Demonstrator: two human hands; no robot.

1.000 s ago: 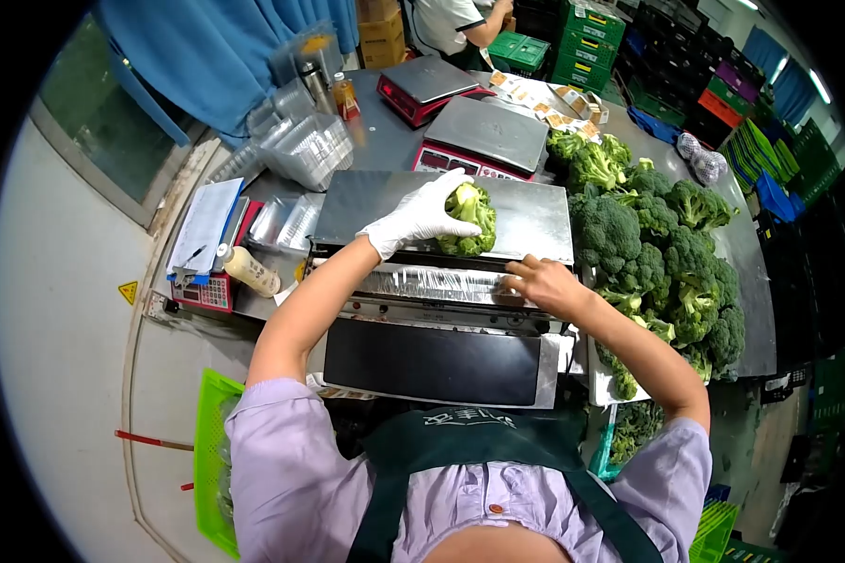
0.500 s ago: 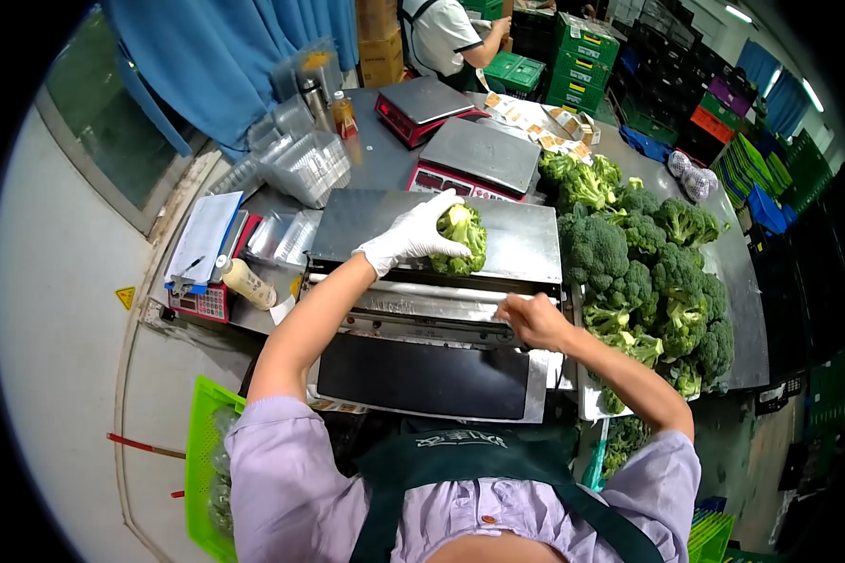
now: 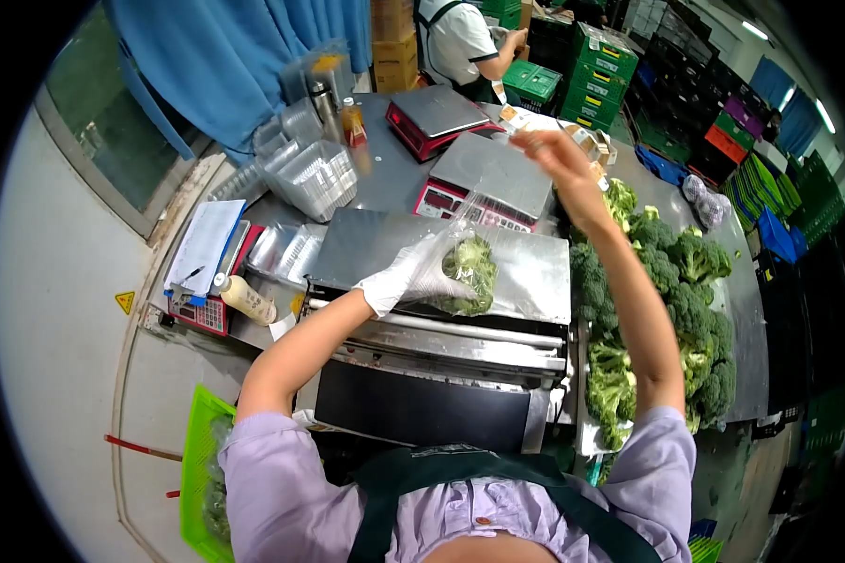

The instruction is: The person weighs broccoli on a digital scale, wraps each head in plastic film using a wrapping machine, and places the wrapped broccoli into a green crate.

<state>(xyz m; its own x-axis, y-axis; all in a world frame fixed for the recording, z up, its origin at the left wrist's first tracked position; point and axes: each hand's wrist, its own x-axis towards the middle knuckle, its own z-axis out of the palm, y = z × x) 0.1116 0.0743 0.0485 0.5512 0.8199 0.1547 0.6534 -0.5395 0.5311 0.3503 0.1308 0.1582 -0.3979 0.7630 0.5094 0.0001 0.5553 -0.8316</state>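
Observation:
My left hand (image 3: 413, 274), in a white glove, is wrapped round a broccoli head (image 3: 473, 267) above the steel top of the wrapping machine (image 3: 535, 253). Clear plastic film (image 3: 462, 218) now covers the broccoli and rises in a thin sheet towards my right hand. That bare right hand (image 3: 556, 158) is raised over the rear scale; its fingers look pinched on the film's end, though motion blurs them. Below the broccoli run the machine's roller (image 3: 469, 330) and the black front plate (image 3: 422, 399).
Loose broccoli heads (image 3: 695, 300) are piled on the right. Two scales (image 3: 493, 178) stand behind the machine. On the left are clear plastic trays (image 3: 314, 178), a bottle (image 3: 244, 296) and a clipboard (image 3: 202, 244). A green basket (image 3: 202, 469) sits lower left. A co-worker (image 3: 465, 42) stands at the back.
My right hand has gone from the machine's front right up and away over the scale, drawing film across the broccoli. My left hand still grips the broccoli at nearly the same spot.

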